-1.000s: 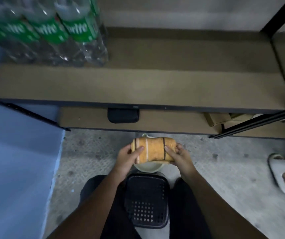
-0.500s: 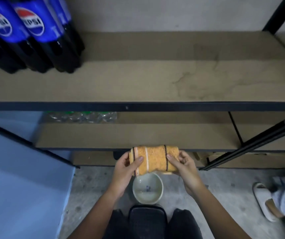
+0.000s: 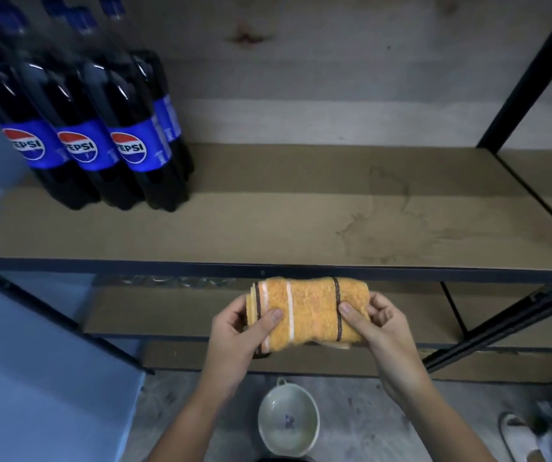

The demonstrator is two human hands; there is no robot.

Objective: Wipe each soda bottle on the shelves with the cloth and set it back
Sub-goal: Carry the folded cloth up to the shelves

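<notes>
Both hands hold a folded orange cloth [image 3: 308, 311] with dark and white stripes, in front of the shelf's near edge. The left hand [image 3: 234, 335] grips its left end, thumb curled over the top and fingers underneath; the right hand [image 3: 381, 325] pinches its right end the same way. On the upper shelf [image 3: 301, 225], at the far left, stands a cluster of dark Pepsi bottles [image 3: 101, 145] with blue labels, upright and touching one another. Clear bottles [image 3: 167, 281] show dimly on the shelf below. A pale bowl [image 3: 288, 425] sits on the floor between the forearms, and a sandalled foot [image 3: 518, 438] shows at near right.
</notes>
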